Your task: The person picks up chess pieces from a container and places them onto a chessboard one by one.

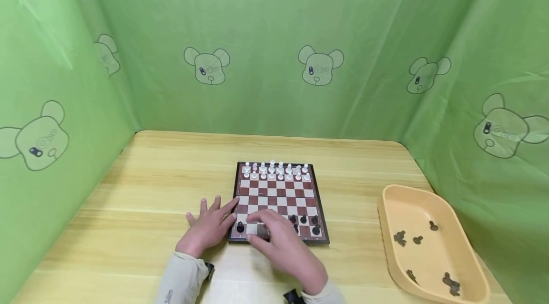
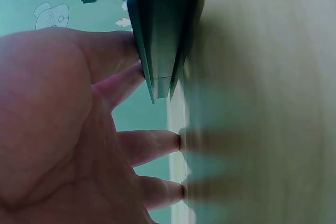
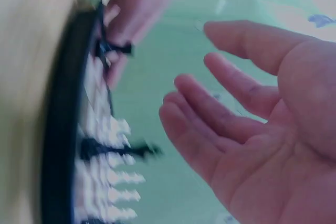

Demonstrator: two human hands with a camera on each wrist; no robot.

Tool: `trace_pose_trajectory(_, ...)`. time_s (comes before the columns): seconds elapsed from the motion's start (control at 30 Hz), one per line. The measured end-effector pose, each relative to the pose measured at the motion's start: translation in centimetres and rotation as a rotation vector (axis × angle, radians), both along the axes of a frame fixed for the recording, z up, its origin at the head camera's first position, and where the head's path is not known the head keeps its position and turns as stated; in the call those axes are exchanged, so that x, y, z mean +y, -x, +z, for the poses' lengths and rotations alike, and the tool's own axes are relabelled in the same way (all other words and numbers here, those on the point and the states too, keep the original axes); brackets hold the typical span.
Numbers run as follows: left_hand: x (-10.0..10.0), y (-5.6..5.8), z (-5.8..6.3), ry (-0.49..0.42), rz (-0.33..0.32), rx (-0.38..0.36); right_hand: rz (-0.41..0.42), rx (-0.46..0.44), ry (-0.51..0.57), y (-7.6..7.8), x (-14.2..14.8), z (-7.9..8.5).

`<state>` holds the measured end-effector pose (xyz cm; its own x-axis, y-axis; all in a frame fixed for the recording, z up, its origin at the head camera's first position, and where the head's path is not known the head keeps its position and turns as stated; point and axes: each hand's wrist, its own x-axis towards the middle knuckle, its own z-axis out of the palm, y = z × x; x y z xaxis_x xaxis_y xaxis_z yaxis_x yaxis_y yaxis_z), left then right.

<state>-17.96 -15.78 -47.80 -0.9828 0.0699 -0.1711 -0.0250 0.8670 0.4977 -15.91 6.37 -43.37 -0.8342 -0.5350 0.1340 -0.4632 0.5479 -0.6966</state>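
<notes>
A magnetic-looking chessboard (image 1: 276, 199) lies on the table with white chess pieces (image 1: 272, 170) in two rows along its far side. My left hand (image 1: 207, 230) has its fingers spread, thumb and index fingertips right at the board's left edge (image 2: 163, 51), two other fingertips on the table. Over the near side hovers my right hand (image 1: 280, 247), fingers loosely bent, with nothing between them in the right wrist view. Near it a tall black chess piece (image 3: 121, 149) stands on the board. A black rook (image 1: 240, 227) occupies the near left corner.
Several black chess pieces (image 1: 303, 219) stand at the board's near right, partly hidden by the right hand. An orange tray (image 1: 388, 247) at the right holds loose dark pieces (image 1: 418, 239). Green cloth (image 1: 266, 104) walls in the wooden table (image 1: 171, 161).
</notes>
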Motion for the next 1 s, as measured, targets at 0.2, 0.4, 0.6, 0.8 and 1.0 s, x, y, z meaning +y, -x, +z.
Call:
trace_pose_trajectory(0.2, -0.1, 0.0, 0.2, -0.016, 0.0, 0.002, -0.052, 0.085, 0.043, -0.7, 5.2, 1.2)
trace_pose_trajectory(0.4, -0.1, -0.1, 0.1, -0.018, -0.003, 0.004, -0.237, 0.184, 0.001, -1.5, 11.5, 2.5)
trace_pose_trajectory(0.6, -0.1, -0.1, 0.1, -0.017, -0.002, 0.003, -0.418, 0.245, -0.049, -1.8, 18.1, 3.9)
trace_pose_trajectory(0.8, 0.0, -0.1, 0.0, -0.014, 0.0, 0.002, -0.488, 0.311, -0.137, -0.9, 24.2, 4.8)
trace_pose_trajectory(1.0, -0.1, 0.0, 0.0, -0.008, -0.001, 0.001, -0.457, 0.212, -0.313, 1.4, 28.9, 5.5)
